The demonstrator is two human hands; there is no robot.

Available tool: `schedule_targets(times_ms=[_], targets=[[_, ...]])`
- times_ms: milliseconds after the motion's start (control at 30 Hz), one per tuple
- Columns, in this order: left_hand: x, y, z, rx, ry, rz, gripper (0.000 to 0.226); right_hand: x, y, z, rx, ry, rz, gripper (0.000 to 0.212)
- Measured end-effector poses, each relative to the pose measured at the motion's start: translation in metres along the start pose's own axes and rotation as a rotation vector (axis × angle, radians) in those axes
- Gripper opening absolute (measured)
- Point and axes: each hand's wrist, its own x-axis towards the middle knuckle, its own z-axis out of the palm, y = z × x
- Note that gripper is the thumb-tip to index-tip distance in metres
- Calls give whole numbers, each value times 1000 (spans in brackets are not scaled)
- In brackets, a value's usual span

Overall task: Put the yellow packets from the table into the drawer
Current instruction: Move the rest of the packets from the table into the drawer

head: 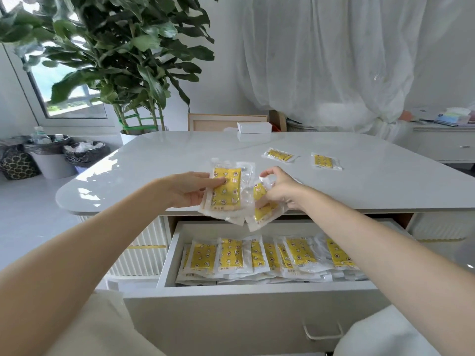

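My left hand (191, 188) grips a small stack of yellow packets (227, 192) in clear wrappers, thumb on top, above the table's front edge. Beside it my right hand (279, 190) holds another yellow packet (262, 209), its lower end hanging over the edge. Two more yellow packets lie flat on the white table (180, 152), one (279, 154) at mid right and one (326, 161) further right. Below the table edge the white drawer (246, 291) stands pulled out, and several yellow packets (270, 255) lie in a row inside it.
A small white box (254, 127) sits at the table's far edge. A large potted plant (123, 73) stands at the back left, with lined bins (51, 155) on the floor beside it. A white sideboard (442, 142) is at the right, and a draped white sheet covers something behind the table.
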Motion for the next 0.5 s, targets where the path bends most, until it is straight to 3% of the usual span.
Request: schedule_targets(times_ms=[133,233,400,500], targets=[[-5,-11,2,120,-68,-187,22,-2,4,-6,101,-60,-33,69],[-9,-19,2,266,-211,-276,22,-11,15,-17,-111,-152,-13,52],[-8,-46,4,484,-371,-443,21,-22,36,-29,-224,-425,166,27],[1,-60,4,467,-342,-521,22,-18,57,-25,-275,-433,272,13]])
